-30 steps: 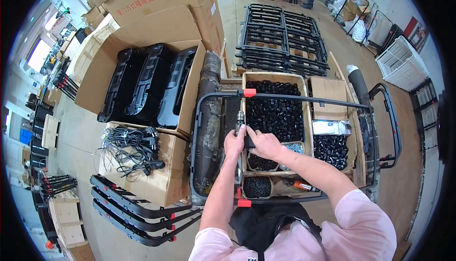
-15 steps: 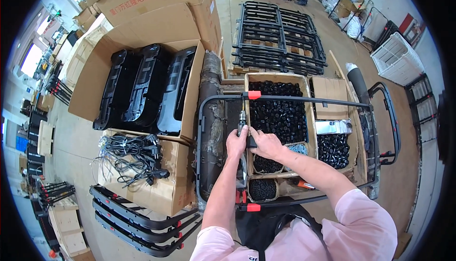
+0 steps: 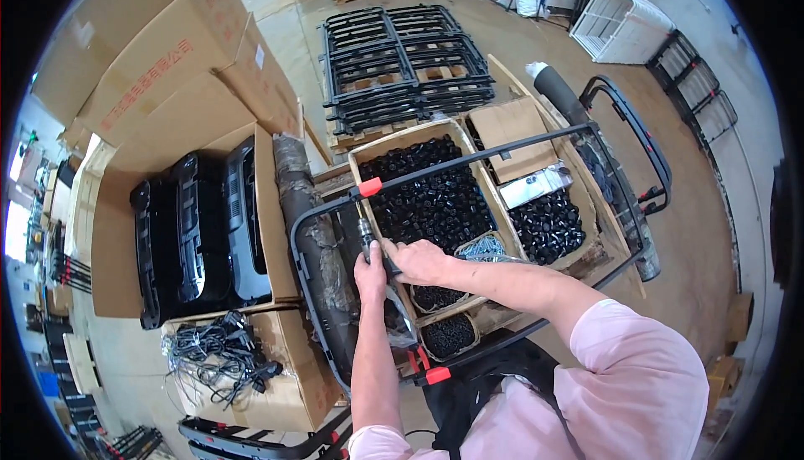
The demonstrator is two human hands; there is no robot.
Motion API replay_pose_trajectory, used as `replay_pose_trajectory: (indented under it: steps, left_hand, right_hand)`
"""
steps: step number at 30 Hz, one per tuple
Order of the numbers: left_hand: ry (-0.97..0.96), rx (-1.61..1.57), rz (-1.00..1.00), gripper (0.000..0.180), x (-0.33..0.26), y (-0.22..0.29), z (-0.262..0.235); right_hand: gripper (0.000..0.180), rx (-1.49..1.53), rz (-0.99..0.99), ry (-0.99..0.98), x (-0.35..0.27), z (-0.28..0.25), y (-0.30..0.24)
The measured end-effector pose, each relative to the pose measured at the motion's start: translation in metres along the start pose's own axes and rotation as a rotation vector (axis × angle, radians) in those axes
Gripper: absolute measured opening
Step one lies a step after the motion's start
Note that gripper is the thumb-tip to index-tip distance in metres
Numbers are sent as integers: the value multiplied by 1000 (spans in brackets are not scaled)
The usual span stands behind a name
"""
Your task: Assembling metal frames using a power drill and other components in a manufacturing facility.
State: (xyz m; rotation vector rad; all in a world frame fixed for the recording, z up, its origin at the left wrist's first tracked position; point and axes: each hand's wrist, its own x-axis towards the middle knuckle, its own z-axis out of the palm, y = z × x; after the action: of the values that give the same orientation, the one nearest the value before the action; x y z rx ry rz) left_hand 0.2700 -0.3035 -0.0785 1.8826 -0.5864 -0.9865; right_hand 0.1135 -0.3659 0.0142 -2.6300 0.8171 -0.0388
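Observation:
My left hand (image 3: 369, 271) grips the grey handle of a driver tool (image 3: 365, 231) that points up along the left bar of a black metal frame (image 3: 469, 163). My right hand (image 3: 417, 261) lies against the same tool from the right, fingers curled round it. The frame rests across the work surface and carries red clamps (image 3: 369, 186) at the top left and near the bottom (image 3: 435, 374). Under the frame sits a cardboard box of small black plastic parts (image 3: 431, 196).
A second box of black parts (image 3: 548, 224) and small trays of screws (image 3: 479, 247) lie to the right. At left, an open carton holds black moulded panels (image 3: 201, 234), below it a box of black cables (image 3: 219, 354). Stacked black frames (image 3: 402, 62) lie beyond.
The view has shifted slightly. Both hands stay on the tool at the frame's left bar, with little movement.

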Motion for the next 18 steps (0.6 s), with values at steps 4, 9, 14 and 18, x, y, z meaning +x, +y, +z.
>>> replay_pose_trajectory:
  steps: [4,9,14,18]
  left_hand:
    - [-38,-34,-27,65,-7,16,10]
    - [58,182,57,66,-9,26,2]
    - [43,225,27,66,-17,50,13]
    - [58,276,19,65,-15,54,12]
  right_hand:
    - [78,-26,-6,11,-2,0,12]
    - [82,108,-10,78,0,9,19]
    - [91,157,-16,114,-4,13,36]
    - [96,160,-15,113,-1,14,38]
